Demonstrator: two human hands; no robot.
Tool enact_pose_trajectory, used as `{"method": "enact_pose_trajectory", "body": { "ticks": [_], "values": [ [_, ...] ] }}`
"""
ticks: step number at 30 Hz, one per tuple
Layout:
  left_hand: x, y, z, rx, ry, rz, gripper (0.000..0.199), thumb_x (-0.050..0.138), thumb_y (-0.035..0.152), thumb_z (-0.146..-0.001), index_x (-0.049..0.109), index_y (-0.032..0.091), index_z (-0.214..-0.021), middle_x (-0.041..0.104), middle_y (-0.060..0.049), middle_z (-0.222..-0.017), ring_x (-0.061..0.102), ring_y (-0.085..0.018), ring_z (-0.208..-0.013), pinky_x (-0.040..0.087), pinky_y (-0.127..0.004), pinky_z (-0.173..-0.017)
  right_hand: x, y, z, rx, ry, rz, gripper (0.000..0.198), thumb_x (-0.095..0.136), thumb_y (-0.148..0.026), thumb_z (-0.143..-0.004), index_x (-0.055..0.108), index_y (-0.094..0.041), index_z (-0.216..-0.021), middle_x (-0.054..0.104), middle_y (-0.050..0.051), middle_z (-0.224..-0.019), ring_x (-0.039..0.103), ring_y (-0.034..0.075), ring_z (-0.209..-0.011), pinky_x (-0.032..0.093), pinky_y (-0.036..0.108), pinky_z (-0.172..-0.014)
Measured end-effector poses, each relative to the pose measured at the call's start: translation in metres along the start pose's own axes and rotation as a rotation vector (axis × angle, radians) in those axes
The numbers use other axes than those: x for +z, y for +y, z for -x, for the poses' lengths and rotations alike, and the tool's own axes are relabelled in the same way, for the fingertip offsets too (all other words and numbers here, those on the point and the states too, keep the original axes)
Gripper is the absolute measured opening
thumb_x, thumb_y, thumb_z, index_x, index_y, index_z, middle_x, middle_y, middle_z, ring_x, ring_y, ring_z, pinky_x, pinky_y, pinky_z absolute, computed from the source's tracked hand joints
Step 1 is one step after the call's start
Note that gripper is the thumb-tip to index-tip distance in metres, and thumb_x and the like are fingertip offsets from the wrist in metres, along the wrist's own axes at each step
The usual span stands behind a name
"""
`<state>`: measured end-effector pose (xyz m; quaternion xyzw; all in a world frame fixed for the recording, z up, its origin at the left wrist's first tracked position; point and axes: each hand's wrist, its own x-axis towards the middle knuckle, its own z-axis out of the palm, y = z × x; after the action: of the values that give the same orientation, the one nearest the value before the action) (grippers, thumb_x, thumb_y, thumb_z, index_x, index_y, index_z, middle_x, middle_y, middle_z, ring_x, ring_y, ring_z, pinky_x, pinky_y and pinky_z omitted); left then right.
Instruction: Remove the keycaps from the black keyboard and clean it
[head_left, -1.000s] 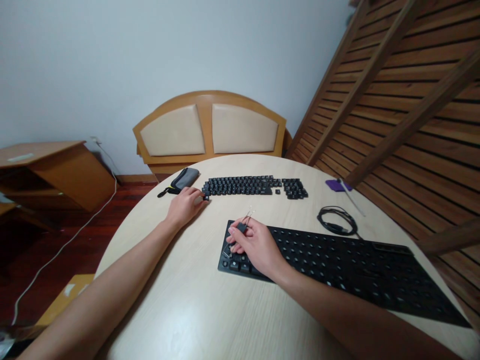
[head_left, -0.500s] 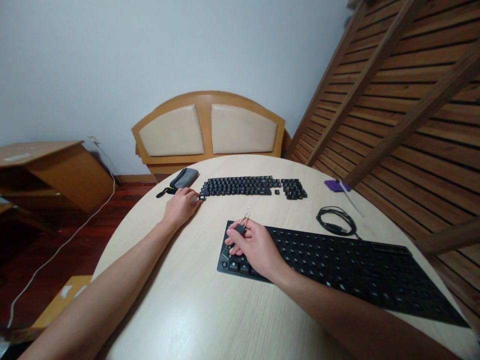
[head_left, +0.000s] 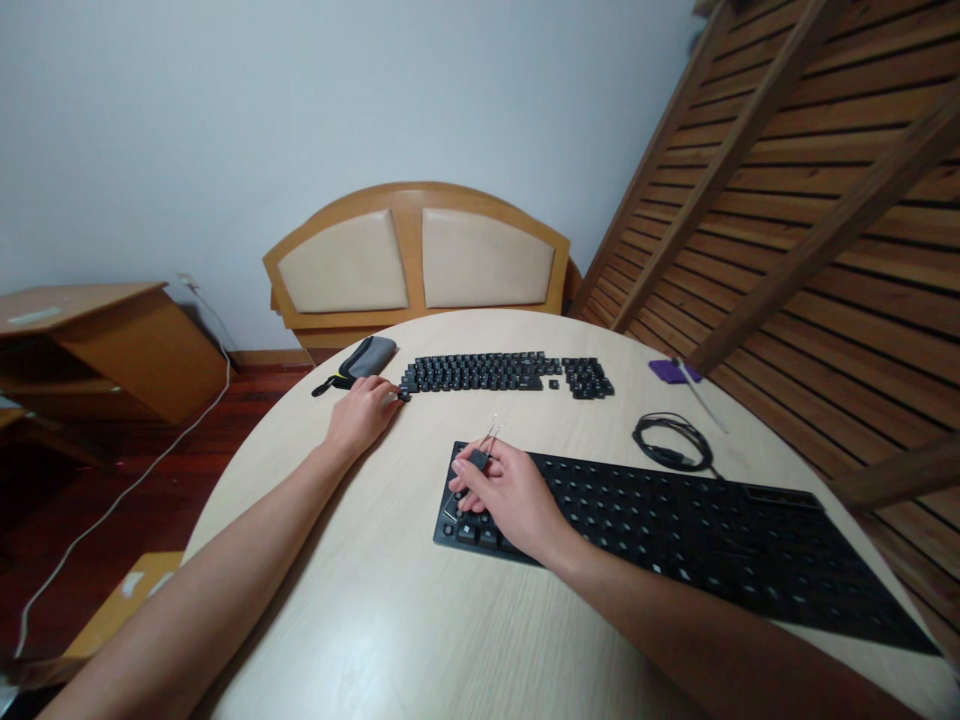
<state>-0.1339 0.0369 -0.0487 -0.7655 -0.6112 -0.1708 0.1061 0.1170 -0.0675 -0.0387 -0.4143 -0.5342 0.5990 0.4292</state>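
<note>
My left hand rests on the table with its fingertips closed on a small black keycap, at the lower left end of the rows of loose keycaps. In my right hand is a wire keycap puller with a dark handle, its wire loops pointing up and away. That hand lies over the left end of a black keyboard, most of whose keycaps are off. A few caps remain at the keyboard's near left corner.
A grey and black pouch lies behind my left hand. To the right are a coiled black cable, a purple cloth and a thin light-coloured rod. The round table stands before a headboard.
The keycap at my left fingertips has tipped or turned slightly, its pale glint gone. My right hand and the puller have barely shifted.
</note>
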Motion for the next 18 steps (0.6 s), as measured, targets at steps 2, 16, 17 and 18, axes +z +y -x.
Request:
{"method": "enact_pose_trajectory", "body": {
  "ticks": [2,16,17,18],
  "values": [
    [-0.001,0.0,0.0,0.001,0.004,0.009,0.019,0.056,0.032,-0.094,0.07,0.023,-0.105,0.068,-0.008,-0.114,0.059,-0.029,-0.109,0.054,-0.035,-0.073,0.0,0.0,0.0,-0.004,-0.001,-0.001,0.036,0.072,-0.05,-0.082,0.058,-0.018,-0.09,0.07,0.002,-0.073,0.065,0.011,-0.054,0.055,0.022,-0.052],
    [-0.051,0.052,0.029,0.421,-0.312,0.697,0.012,0.056,0.02,-0.088,0.061,0.021,-0.099,0.065,-0.007,-0.114,0.06,-0.022,-0.11,0.045,-0.04,-0.101,-0.006,-0.011,0.003,-0.048,0.005,0.076,0.02,0.067,-0.037,-0.087,0.062,-0.018,-0.092,0.069,0.001,-0.075,0.063,0.01,-0.056,0.053,0.022,-0.055],
    [-0.056,0.056,0.032,0.466,-0.364,0.716,0.013,0.059,0.021,-0.087,0.061,0.021,-0.1,0.063,-0.008,-0.119,0.057,-0.023,-0.115,0.043,-0.041,-0.104,-0.009,-0.014,0.004,-0.046,-0.016,0.107,0.019,0.067,-0.036,-0.087,0.063,-0.018,-0.093,0.069,0.001,-0.076,0.064,0.01,-0.057,0.053,0.022,-0.055],
    [-0.06,0.059,0.035,0.492,-0.412,0.725,0.014,0.063,0.023,-0.086,0.061,0.022,-0.1,0.061,-0.008,-0.123,0.054,-0.024,-0.12,0.041,-0.042,-0.107,-0.012,-0.016,0.005,-0.039,-0.04,0.141,0.019,0.068,-0.036,-0.087,0.063,-0.018,-0.093,0.069,0.001,-0.077,0.064,0.01,-0.057,0.053,0.022,-0.055]
  ]
}}
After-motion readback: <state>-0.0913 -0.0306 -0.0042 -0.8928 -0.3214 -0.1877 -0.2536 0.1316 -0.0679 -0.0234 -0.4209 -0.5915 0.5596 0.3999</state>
